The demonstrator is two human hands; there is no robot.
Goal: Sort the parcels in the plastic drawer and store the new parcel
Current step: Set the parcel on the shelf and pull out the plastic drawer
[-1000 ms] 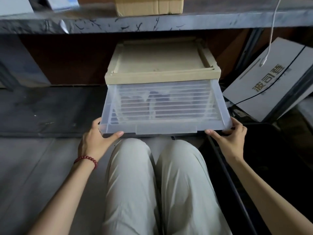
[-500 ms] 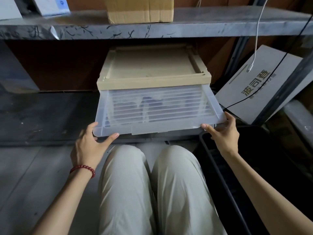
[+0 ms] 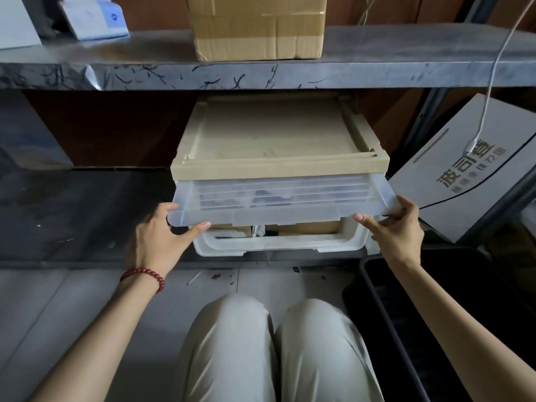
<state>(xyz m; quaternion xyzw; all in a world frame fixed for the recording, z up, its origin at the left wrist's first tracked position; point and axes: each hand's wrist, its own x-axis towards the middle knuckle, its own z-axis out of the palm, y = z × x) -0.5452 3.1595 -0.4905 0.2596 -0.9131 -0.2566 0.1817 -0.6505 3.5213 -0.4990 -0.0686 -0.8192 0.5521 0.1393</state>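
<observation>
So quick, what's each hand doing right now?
Left hand: closed on the left front corner of the clear plastic drawer.
Right hand: closed on its right front corner.

One view only, from a camera on the person's head, looking forward and down from just above the bent knees (image 3: 275, 343) at the low shelf (image 3: 261, 74) close in front. It sits near enough that both forearms run in from the bottom corners, with the left hand (image 3: 159, 239) and right hand (image 3: 397, 230) in mid-frame at the plastic drawer (image 3: 278, 198). The wide lens bows the shelf edge, and no second view overlaps it
</observation>
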